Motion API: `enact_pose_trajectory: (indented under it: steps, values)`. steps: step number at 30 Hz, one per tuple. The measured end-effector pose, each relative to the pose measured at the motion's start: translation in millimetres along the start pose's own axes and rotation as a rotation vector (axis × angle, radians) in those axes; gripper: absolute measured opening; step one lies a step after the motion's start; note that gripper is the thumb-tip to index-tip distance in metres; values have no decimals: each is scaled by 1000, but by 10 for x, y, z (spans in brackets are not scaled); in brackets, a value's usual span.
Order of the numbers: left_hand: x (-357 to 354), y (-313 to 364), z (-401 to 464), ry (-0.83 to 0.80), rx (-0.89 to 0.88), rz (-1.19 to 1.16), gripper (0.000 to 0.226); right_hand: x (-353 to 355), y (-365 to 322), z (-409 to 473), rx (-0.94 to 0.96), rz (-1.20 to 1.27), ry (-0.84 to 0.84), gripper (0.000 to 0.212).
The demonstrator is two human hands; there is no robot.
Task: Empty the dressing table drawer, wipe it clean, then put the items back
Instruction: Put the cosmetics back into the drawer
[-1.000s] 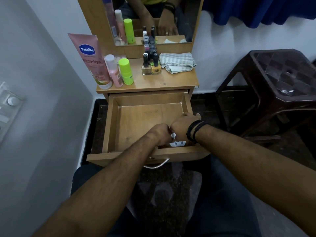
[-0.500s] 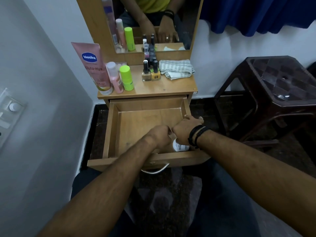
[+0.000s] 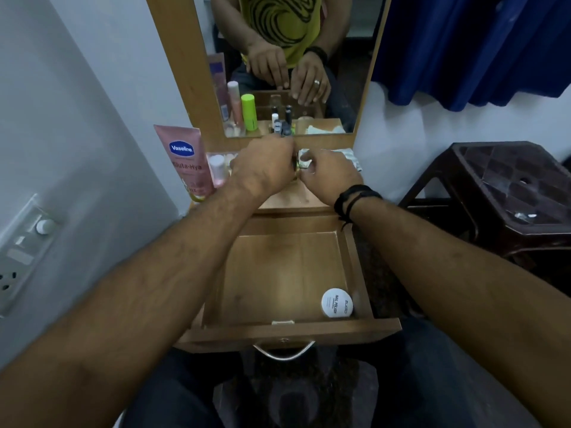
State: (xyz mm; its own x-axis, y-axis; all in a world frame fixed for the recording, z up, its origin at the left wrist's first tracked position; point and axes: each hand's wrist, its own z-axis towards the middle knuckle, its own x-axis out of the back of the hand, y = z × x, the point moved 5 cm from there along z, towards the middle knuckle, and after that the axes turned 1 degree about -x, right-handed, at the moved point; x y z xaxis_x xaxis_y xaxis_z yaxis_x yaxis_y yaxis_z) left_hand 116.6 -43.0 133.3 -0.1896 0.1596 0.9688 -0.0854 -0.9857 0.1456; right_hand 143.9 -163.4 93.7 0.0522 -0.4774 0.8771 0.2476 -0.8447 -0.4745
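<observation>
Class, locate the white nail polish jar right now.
In the head view, the white jar lies inside the open drawer, in its front right corner.

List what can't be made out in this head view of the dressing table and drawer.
- Nail polish bottles on the tabletop: hidden behind the left hand; whether it grips one cannot be told.
- Folded cloth: mostly covered by the right hand.
- Green bottle: seen only in the mirror.
- Small print on the white jar in the drawer: too small.

Dressing table top (image 3: pixel 287 199): Vaseline tube (image 3: pixel 185 162), pink bottle (image 3: pixel 217 169), folded cloth (image 3: pixel 350 159).
</observation>
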Motion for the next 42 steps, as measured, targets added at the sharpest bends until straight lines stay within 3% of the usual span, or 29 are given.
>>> enact_pose_trajectory:
  steps: [12, 20, 27, 33, 37, 42]
  values:
    - [-207, -246, 206, -92, 151, 208, 22, -128, -131, 258, 84, -74, -64, 49]
    - [-197, -247, 215, -62, 106, 200, 19, -147, -115, 316, 118, -42, 85, 25]
    - [-39, -172, 33, -14, 70, 141, 19, 130, -185, 145, 201, -48, 101, 16]
    - [-124, 16, -182, -204, -34, 81, 23, 392, -71, -131, 144, -55, -105, 5]
    - [-432, 221, -467, -314, -72, 73, 24, 114, 187, -335, 65, -153, -253, 9]
    - [-745, 283, -618, -269, -99, 115, 27, -188, 505, -389, 32, -234, -269, 9]
